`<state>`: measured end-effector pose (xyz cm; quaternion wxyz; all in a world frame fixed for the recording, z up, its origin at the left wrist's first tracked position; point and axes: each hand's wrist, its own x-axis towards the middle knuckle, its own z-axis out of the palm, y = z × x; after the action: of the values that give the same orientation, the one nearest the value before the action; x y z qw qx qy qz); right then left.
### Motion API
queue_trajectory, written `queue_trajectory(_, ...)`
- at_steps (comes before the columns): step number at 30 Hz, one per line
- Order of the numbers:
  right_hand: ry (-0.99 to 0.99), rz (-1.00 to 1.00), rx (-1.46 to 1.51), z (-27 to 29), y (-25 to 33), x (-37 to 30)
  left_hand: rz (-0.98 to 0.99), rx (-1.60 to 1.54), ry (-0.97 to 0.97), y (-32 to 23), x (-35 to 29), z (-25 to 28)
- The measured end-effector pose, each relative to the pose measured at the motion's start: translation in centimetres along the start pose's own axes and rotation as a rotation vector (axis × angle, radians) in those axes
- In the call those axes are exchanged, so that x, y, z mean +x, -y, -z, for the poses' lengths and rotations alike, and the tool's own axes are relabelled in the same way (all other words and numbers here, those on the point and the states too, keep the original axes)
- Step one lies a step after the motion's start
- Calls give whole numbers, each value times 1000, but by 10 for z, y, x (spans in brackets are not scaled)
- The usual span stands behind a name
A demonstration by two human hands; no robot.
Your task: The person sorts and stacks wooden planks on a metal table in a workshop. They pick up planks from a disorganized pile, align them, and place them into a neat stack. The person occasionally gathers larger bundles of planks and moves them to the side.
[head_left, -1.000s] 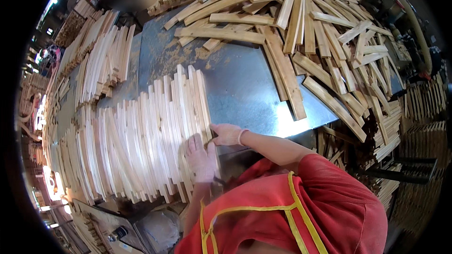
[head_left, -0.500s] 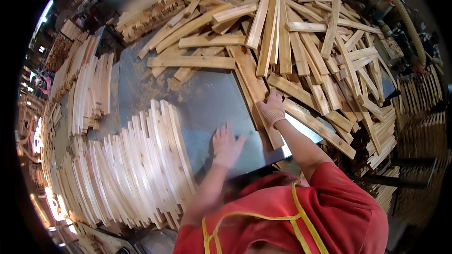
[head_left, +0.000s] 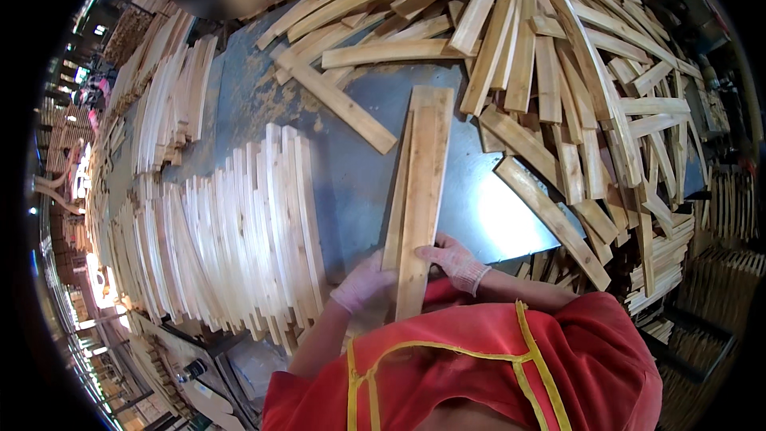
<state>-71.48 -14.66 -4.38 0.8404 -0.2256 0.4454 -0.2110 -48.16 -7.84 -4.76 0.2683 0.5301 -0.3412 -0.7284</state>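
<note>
Two long wooden boards stretch away from my body over the metal tabletop. The front wooden board [head_left: 425, 183] partly covers a second wooden board [head_left: 396, 219], which shows along its left side. At their near end my left hand [head_left: 367, 278], in a light glove, is closed on the left edge, its fingers partly hidden. My right hand [head_left: 456, 263], also gloved, grips the right edge with the thumb on the front board's face. Left of my left hand stands a row of pale wooden strips [head_left: 239, 231], packed side by side.
A jumbled heap of wooden boards [head_left: 550, 72] covers the far and right side of the metal table [head_left: 351, 183]. One loose board [head_left: 339, 104] lies slanted at the middle left. Further strips [head_left: 179, 100] stand in rows at the far left, with sawdust [head_left: 275, 100] nearby.
Both hands have come together near my body, the right from the heap's edge. The boards have been drawn in with them. A loose board now lies slanted at the middle left.
</note>
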Motion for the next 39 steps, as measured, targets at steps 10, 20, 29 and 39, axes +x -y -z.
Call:
queue_trajectory(10,-135,106,-190,-48,-74,-6,-103,180,-600,77,-117,-26)
queue_trajectory(20,261,270,-1354,-135,-101,85,-358,1213,-1111,76,-101,27)
queue_trajectory(29,-429,622,-1621,-108,113,200,-110,1399,-984,48,-50,60)
queue_trajectory(39,-258,525,-954,-95,144,214,-52,1426,-929,27,-55,53)
